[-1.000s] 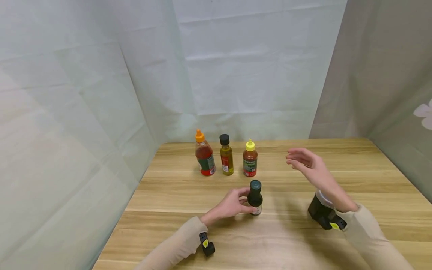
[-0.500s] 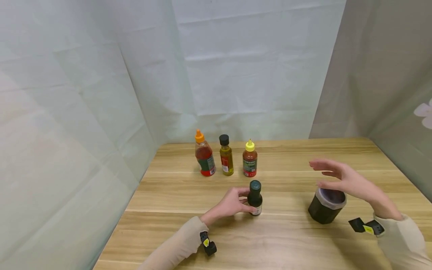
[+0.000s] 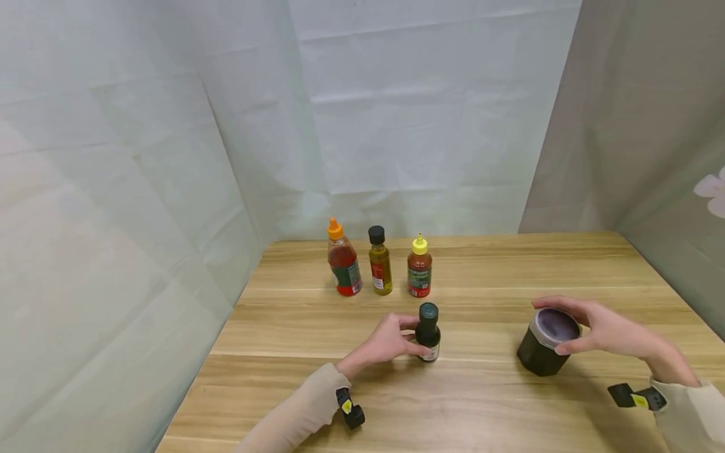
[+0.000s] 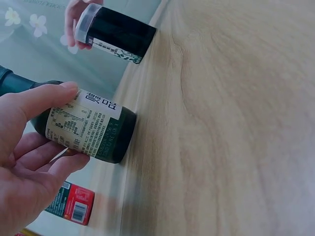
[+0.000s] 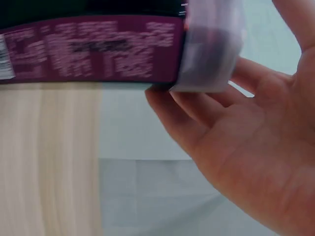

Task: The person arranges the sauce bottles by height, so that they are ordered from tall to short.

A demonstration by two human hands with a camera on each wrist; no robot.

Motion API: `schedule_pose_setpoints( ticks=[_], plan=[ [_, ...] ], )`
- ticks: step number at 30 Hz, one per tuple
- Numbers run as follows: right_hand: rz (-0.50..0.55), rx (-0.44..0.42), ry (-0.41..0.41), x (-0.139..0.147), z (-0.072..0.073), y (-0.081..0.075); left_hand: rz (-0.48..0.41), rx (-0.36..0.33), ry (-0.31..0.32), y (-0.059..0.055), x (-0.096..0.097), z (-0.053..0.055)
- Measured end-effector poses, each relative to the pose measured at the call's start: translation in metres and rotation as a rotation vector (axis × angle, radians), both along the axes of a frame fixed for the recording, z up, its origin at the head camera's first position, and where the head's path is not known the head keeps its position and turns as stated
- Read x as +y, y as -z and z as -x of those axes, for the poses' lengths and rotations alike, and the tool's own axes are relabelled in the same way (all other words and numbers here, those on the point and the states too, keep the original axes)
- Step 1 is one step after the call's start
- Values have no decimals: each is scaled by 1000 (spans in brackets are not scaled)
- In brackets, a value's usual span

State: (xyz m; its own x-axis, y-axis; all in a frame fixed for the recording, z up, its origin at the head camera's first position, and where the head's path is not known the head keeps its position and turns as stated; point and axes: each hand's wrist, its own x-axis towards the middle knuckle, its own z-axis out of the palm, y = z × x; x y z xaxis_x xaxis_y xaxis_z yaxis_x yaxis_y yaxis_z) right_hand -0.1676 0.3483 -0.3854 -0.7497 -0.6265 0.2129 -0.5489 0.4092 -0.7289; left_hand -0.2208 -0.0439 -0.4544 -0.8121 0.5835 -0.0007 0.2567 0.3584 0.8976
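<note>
In the head view my left hand (image 3: pixel 391 340) holds a small dark green sauce bottle (image 3: pixel 428 333) standing upright on the table. The left wrist view shows the thumb across the cream label of that bottle (image 4: pixel 83 123), fingers curled behind it. Over on the right, my right hand (image 3: pixel 612 330) has thumb and fingers curved round the translucent lid of a dark faceted jar (image 3: pixel 540 352), which stands on the wood. A purple label on the jar (image 5: pixel 113 49) shows in the right wrist view, where the fingers lie against the lid's edge; the thumb tip is out of frame there.
Behind stand a red sauce bottle with an orange cap (image 3: pixel 344 267), a black-capped bottle of yellowish oil (image 3: pixel 381 264) and a yellow-capped sauce bottle (image 3: pixel 420 274). Pale cloth (image 3: pixel 419 126) hangs behind the wooden table (image 3: pixel 464 409) and at its sides.
My right hand has moved right from above the table, then come down to the jar's lid. The left hand and its bottle have stayed in place.
</note>
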Motion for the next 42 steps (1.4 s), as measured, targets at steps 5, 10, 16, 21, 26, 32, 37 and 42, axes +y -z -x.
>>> schedule_pose_setpoints(
  ticks=[5,10,16,21,26,32,37,42],
  plan=[
    [11,18,9,2,-2,8,3,1,-4,1,0,1],
    [7,35,41,2,-3,10,0,-22,-12,0,1,1],
    [16,43,47,3,-2,11,-11,-2,-9,1,2,4],
    [22,36,53,2,-4,12,-16,-9,-15,0,4,6],
    [14,55,64,2,-5,13,5,1,-32,-4,8,9],
    [19,68,43,1,-4,13,-11,35,-35,-11,18,16],
    [14,39,53,1,-5,12,-22,60,-54,-12,28,23],
    [-4,26,81,1,-6,11,-64,85,-85,-12,40,30]
  ],
)
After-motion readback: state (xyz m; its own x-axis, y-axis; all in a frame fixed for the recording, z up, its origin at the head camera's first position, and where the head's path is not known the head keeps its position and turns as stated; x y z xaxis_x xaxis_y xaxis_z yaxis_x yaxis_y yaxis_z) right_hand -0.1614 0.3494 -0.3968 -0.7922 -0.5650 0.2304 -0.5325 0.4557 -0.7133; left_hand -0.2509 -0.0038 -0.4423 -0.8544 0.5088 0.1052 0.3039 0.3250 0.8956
